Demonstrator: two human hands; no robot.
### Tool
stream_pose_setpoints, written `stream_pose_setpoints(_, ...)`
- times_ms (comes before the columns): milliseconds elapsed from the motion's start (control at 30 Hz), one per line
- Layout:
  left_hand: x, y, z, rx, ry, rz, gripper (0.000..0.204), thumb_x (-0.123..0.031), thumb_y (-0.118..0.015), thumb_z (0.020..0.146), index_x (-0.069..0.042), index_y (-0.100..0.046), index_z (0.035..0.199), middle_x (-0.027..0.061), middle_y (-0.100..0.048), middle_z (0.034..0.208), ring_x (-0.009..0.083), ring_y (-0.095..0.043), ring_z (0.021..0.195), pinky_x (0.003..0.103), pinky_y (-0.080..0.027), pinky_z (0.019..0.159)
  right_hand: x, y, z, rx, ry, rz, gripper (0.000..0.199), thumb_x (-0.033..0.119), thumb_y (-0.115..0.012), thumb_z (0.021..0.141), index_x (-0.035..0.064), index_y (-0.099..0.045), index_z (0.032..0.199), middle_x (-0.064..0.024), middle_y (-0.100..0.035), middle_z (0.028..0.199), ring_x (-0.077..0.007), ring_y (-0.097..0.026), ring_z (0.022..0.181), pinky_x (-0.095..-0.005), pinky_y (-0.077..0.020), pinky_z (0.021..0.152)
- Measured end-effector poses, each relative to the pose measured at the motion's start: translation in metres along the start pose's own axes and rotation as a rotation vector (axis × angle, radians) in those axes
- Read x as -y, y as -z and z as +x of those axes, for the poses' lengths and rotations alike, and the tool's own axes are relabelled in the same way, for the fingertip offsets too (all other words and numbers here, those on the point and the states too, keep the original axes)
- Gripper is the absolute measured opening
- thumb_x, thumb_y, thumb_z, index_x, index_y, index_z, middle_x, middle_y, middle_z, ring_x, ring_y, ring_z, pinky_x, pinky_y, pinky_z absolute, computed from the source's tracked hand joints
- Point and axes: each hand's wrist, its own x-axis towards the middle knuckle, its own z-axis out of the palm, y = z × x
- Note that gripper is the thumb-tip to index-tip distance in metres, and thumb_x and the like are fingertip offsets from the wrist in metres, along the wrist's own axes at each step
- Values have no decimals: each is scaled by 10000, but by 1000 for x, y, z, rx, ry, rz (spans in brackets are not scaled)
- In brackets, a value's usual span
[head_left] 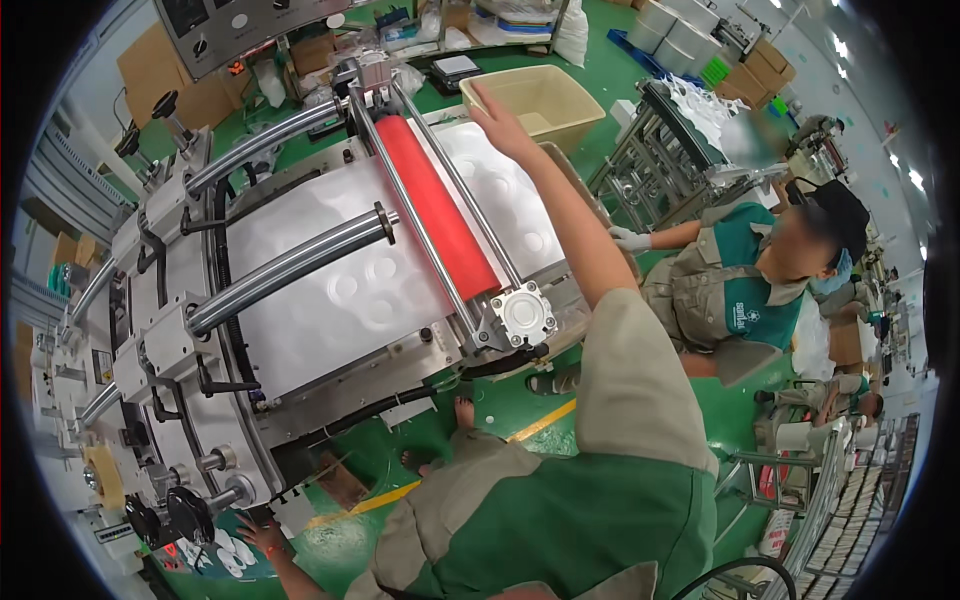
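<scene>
My right hand (503, 130) is stretched out over the far right end of a white sheet (490, 170), beside the rim of a beige plastic bin (550, 95). Its fingers are extended, and I cannot tell whether they touch the sheet. Round raised shapes mark the sheet, which runs through a machine under a red roller (430, 205) held between metal bars. At the lower left my left hand (265, 537) is low beside the machine's black knobs (190, 515), fingers apart. Nothing shows clearly in either hand.
A thick chrome rod (295, 270) juts over the sheet. A control panel (240, 30) stands at the upper left. On the right a co-worker (745, 270) in cap and gloves is close to the machine's end. White cut pieces (225, 555) lie near my left hand.
</scene>
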Motion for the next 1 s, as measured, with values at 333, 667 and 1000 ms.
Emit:
stream_pose_setpoints(333,-3,2,11,129,158,52,858,-421,-534,783,-312,25,1424,269,-42,1445,442,-175,1306,482,-195,1067,-5,-20,-93,447,118,-491,472,388,-319,921,184,-372,1343,-148,-259,1429,-324,-211,1328,-449,-161,1080)
stream_pose_setpoints(667,-38,16,-15,96,136,215,856,-427,-502,810,-263,71,1424,260,-32,1449,433,-169,1314,479,-169,1079,133,104,-259,545,274,-241,337,156,-516,824,113,-562,1155,-77,-527,1231,-262,-508,1119,-414,-426,899)
stream_pose_setpoints(1000,14,14,19,247,60,70,1013,-446,-680,642,-198,-90,1428,270,-67,1436,455,-199,1287,540,-258,1022,54,20,-200,457,125,-531,572,298,-474,873,0,-310,1333,-240,-253,1399,-396,-251,1289,-455,-220,1051)
